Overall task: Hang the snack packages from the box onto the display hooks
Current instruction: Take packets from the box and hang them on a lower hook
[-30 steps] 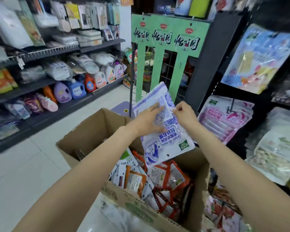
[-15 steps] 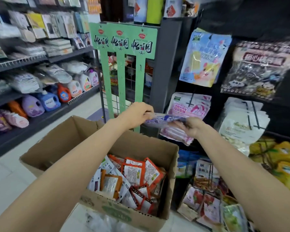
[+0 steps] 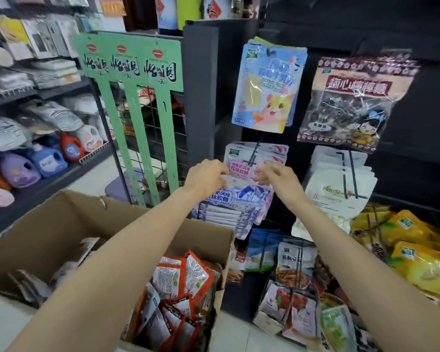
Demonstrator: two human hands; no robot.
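My left hand (image 3: 205,177) and right hand (image 3: 277,178) pinched the top edge of the blue-and-white snack package (image 3: 235,199), just before the pink packs (image 3: 258,158) on their hook (image 3: 254,154).

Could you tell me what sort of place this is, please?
Most likely a small shop aisle: snack packs hang on display hooks, detergent bottles line the shelves, and a restocking box stands on the floor.
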